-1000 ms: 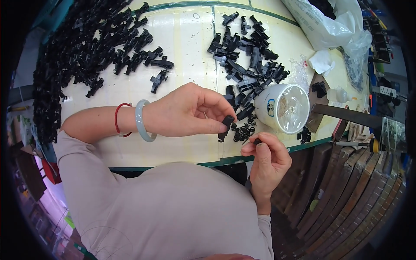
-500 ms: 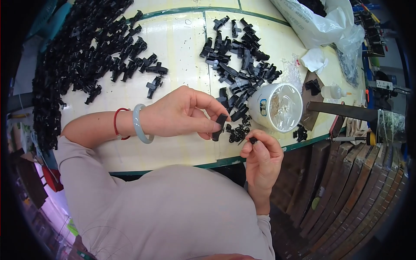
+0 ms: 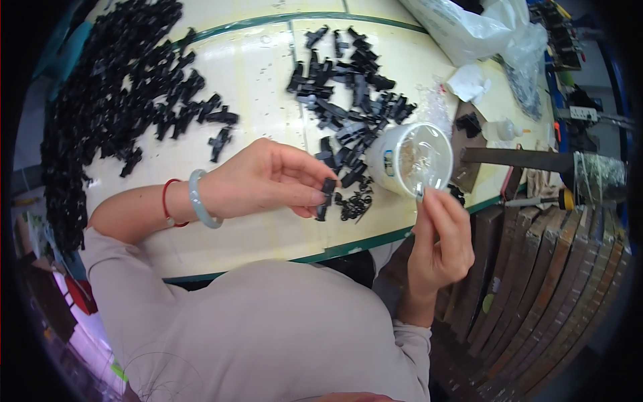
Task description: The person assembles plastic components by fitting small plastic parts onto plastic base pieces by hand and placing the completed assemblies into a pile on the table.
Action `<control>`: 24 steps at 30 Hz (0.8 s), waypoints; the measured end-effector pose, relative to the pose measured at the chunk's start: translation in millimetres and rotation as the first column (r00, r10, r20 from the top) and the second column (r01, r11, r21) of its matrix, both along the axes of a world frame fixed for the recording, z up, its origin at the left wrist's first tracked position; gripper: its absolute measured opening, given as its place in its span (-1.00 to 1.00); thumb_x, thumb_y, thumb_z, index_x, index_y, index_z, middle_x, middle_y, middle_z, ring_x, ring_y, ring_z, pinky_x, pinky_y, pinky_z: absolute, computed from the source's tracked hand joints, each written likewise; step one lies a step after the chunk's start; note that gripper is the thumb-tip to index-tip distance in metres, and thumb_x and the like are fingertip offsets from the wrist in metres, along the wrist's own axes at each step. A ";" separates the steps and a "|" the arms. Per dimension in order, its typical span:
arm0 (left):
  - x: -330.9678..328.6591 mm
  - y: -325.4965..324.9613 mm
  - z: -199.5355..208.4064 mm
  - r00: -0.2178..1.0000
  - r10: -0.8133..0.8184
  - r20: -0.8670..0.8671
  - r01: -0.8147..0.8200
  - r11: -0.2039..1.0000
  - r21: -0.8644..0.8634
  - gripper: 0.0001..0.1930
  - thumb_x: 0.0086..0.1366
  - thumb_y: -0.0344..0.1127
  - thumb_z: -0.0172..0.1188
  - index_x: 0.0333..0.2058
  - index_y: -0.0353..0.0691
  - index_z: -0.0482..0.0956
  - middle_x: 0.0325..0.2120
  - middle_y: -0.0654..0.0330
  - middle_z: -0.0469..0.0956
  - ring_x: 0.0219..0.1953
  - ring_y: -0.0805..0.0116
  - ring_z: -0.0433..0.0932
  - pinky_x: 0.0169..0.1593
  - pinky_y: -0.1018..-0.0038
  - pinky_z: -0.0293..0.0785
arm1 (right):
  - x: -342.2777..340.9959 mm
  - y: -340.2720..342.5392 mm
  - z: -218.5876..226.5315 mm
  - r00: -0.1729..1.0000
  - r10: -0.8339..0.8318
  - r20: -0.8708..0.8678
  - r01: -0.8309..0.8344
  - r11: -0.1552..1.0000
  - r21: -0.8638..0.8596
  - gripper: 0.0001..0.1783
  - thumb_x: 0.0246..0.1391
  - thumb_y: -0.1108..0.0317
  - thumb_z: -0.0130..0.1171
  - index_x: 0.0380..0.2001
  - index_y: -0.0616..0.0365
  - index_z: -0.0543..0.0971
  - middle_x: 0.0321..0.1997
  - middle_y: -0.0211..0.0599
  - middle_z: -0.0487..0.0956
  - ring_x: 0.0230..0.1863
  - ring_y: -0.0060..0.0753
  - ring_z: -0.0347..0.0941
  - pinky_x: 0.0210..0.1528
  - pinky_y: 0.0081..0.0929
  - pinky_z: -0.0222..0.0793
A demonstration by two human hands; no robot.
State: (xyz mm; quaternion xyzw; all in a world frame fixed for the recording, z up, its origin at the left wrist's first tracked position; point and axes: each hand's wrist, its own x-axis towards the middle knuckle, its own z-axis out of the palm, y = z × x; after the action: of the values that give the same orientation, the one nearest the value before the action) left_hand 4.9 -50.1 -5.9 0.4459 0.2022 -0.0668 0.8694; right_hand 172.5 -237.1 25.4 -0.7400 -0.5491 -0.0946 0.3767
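Observation:
My left hand (image 3: pixel 264 177) pinches a slim black plastic part (image 3: pixel 326 199) upright between thumb and fingers, just above the table. My right hand (image 3: pixel 442 234) is at the near rim of a white tub (image 3: pixel 383 164), its thumb and fingertips pressed together. A small shiny spot shows at those fingertips; whether it is a tiny thing or the tub's rim I cannot make out. Inside the tub lie fine brownish contents (image 3: pixel 410 157). A little heap of small black pieces (image 3: pixel 355 203) lies between my left hand and the tub.
Black plastic parts form a large pile (image 3: pixel 114 80) at the left and a smaller pile (image 3: pixel 355 100) beyond my hands. White plastic bags (image 3: pixel 469 30) and crumpled white tissue (image 3: pixel 469 84) lie at the back right. A dark metal bar (image 3: pixel 516 159) juts in from the right.
My right hand has moved right, from beside the small black heap to the tub's rim. The small black piece it pinched no longer shows there. My left hand still holds the black part.

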 end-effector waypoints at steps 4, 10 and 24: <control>-1.2 0.1 -0.8 0.999 0.019 -0.041 -0.018 0.999 0.033 -0.75 0.21 -0.50 0.16 -0.12 -0.38 0.52 -0.36 0.18 0.60 -0.37 0.49 0.59 -0.22 0.57 0.55 | 29.6 19.3 -1.0 0.976 0.093 0.196 -0.082 0.995 -0.064 -0.71 -0.22 0.70 0.24 -0.31 0.32 0.59 -0.31 -0.16 0.57 -0.37 -0.23 0.55 -0.36 -0.49 0.47; 0.8 0.6 -2.2 0.998 0.028 -0.053 -0.029 0.999 -0.014 -0.77 0.21 -0.48 0.17 -0.14 -0.37 0.52 -0.34 0.16 0.60 -0.34 0.47 0.60 -0.24 0.59 0.55 | 34.5 26.5 8.4 0.916 0.177 0.359 -0.078 0.959 -0.273 -0.66 -0.29 0.69 0.16 -0.30 0.32 0.58 -0.29 -0.17 0.57 -0.32 -0.20 0.56 -0.30 -0.43 0.49; -1.7 -2.6 3.3 0.999 0.047 0.019 -0.045 0.996 -0.081 -0.80 0.23 -0.49 0.16 -0.16 -0.38 0.52 -0.33 0.15 0.60 -0.32 0.46 0.61 -0.21 0.58 0.55 | -7.0 23.0 23.8 0.976 0.185 -0.111 -0.195 0.977 -0.087 -0.78 -0.15 0.70 0.25 -0.34 0.33 0.61 -0.30 -0.11 0.57 -0.43 -0.36 0.54 -0.42 -0.58 0.44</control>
State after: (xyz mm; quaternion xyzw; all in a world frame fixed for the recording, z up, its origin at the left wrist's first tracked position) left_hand 3.2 -52.7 -2.6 0.4065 0.2007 -0.0502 0.8899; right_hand 165.5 -214.1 49.1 -0.7054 -0.6013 0.0067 0.3752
